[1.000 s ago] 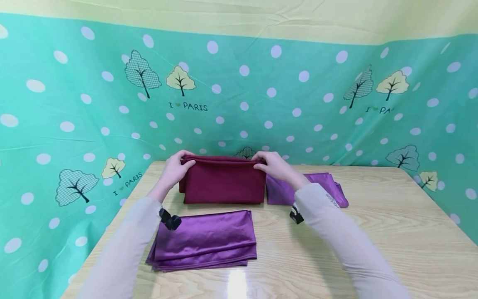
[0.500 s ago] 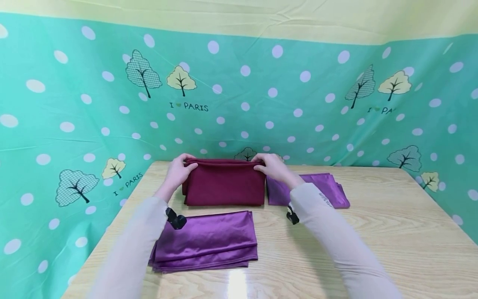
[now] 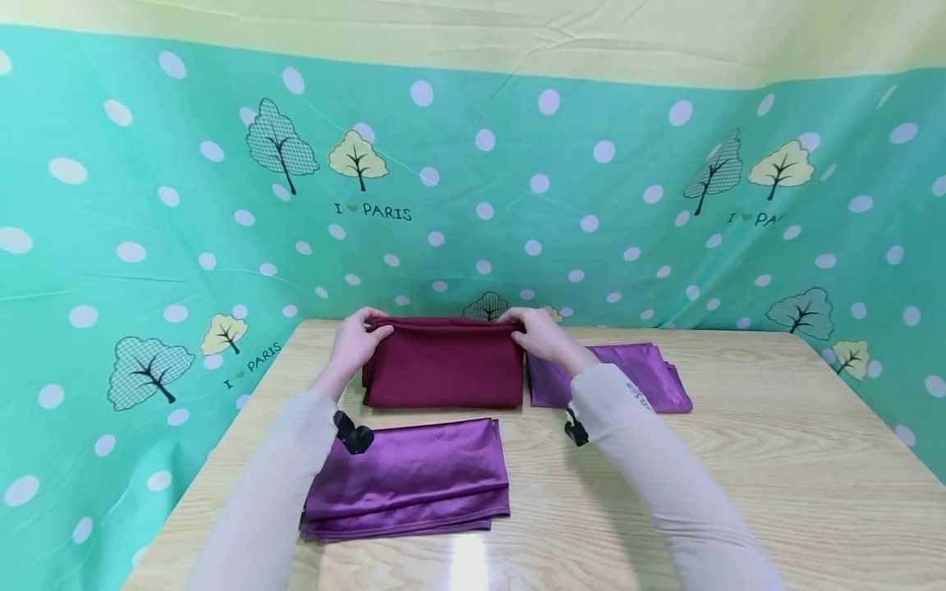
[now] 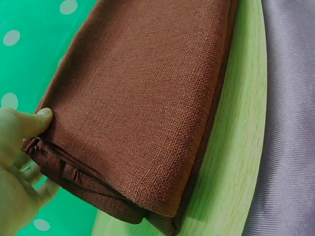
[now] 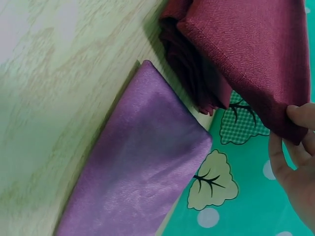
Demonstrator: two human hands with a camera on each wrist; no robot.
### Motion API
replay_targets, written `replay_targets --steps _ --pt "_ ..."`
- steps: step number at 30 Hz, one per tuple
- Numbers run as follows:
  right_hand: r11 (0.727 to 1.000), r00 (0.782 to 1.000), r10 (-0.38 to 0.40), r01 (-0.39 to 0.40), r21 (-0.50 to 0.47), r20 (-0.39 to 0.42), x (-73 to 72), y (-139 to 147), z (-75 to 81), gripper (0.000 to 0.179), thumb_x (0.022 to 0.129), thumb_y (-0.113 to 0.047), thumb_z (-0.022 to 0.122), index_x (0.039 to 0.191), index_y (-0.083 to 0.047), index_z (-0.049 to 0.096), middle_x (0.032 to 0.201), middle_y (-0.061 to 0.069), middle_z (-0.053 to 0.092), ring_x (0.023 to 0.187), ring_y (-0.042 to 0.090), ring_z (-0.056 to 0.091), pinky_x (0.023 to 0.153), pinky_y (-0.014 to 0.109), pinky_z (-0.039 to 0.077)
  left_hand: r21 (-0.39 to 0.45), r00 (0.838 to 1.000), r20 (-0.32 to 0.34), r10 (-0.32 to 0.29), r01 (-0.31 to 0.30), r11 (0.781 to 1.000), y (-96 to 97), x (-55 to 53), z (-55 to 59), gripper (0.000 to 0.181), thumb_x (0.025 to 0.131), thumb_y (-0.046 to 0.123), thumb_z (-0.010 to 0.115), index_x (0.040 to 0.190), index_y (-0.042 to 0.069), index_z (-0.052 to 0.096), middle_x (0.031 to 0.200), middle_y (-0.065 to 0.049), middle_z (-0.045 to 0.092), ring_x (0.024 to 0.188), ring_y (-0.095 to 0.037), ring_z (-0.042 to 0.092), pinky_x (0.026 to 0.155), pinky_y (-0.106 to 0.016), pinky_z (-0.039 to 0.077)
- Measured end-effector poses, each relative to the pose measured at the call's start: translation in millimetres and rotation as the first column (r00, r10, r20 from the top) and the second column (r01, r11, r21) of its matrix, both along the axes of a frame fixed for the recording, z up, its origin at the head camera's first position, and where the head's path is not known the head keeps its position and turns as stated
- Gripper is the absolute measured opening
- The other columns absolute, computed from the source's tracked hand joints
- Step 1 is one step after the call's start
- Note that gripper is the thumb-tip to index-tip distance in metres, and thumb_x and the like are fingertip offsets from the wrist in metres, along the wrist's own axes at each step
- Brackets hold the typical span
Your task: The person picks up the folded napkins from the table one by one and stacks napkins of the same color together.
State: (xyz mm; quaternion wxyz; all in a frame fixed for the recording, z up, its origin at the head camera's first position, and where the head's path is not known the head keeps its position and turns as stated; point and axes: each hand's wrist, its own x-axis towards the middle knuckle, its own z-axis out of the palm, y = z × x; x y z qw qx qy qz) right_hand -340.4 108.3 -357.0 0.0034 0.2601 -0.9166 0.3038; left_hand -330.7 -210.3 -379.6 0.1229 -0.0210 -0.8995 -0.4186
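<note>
A folded maroon cloth (image 3: 447, 369) stands at the back middle of the table in the head view, its top edge raised. My left hand (image 3: 356, 341) pinches its upper left corner, thumb in front and fingers behind. At the upper right corner my right hand (image 3: 543, 335) pinches it the same way. In the left wrist view the cloth (image 4: 138, 98) shows a coarse weave and stacked layers at its end. The right wrist view shows the cloth's corner (image 5: 261, 64) between thumb and fingers, with more folded layers below.
A folded shiny purple cloth (image 3: 410, 472) lies in front of the maroon one, partly under my left forearm. Another purple cloth (image 3: 636, 373) lies to the right, partly behind my right arm. A green dotted curtain (image 3: 473, 197) hangs right behind the wooden table (image 3: 776, 435).
Both hands have lowered the maroon cloth's top edge slightly. My left hand has shifted a little to the right. Both purple cloths stay in place.
</note>
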Motion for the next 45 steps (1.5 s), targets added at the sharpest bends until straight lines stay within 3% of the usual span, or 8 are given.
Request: replay_targets --steps 8,15,25,45 --pt "0.998 0.998 -0.069 0.069 -0.003 -0.004 -5.9 2.0 -9.2 0.024 0.087 -0.004 0.057 0.111 -0.006 0.061 0.110 0.011 0.063 0.105 0.025 0.057 0.090 0.037 0.044 0.017 1.000 0.017 -0.003 0.003 1.000 0.9 -2.0 -3.2 0.025 0.087 0.016 0.061 0.108 0.003 0.060 0.104 -0.018 0.059 0.093 -0.030 0.056 0.079 -0.039 0.045" --pt "0.996 0.997 -0.072 0.071 -0.046 -0.010 -5.1 2.6 -14.7 0.026 0.086 0.001 0.054 0.110 -0.005 0.061 0.110 0.012 0.062 0.106 0.027 0.056 0.089 0.038 0.044 0.028 1.000 0.025 -0.013 0.012 1.000 2.0 -2.5 -6.7 0.026 0.087 0.015 0.060 0.110 0.002 0.059 0.106 -0.019 0.058 0.096 -0.031 0.056 0.081 -0.040 0.045" --pt "0.993 0.990 -0.111 0.115 -0.034 0.089 -8.2 2.6 -22.7 0.032 0.087 0.003 0.049 0.117 -0.005 0.056 0.119 0.012 0.058 0.114 0.027 0.051 0.096 0.039 0.041 0.017 0.997 0.070 -0.016 0.015 1.000 2.5 -2.7 -13.1 0.027 0.088 0.013 0.059 0.112 0.002 0.059 0.111 -0.020 0.057 0.106 -0.035 0.054 0.088 -0.043 0.044" --pt "0.994 0.989 -0.102 0.104 -0.016 0.103 -7.2 5.5 -34.8 0.029 0.089 -0.001 0.051 0.118 -0.004 0.056 0.120 0.013 0.058 0.115 0.028 0.051 0.097 0.039 0.039 -0.061 0.996 0.091 -0.023 0.028 0.998 4.0 -3.5 -21.7 0.034 0.089 0.017 0.057 0.119 0.001 0.055 0.108 -0.022 0.059 0.098 -0.033 0.055 0.082 -0.041 0.045"
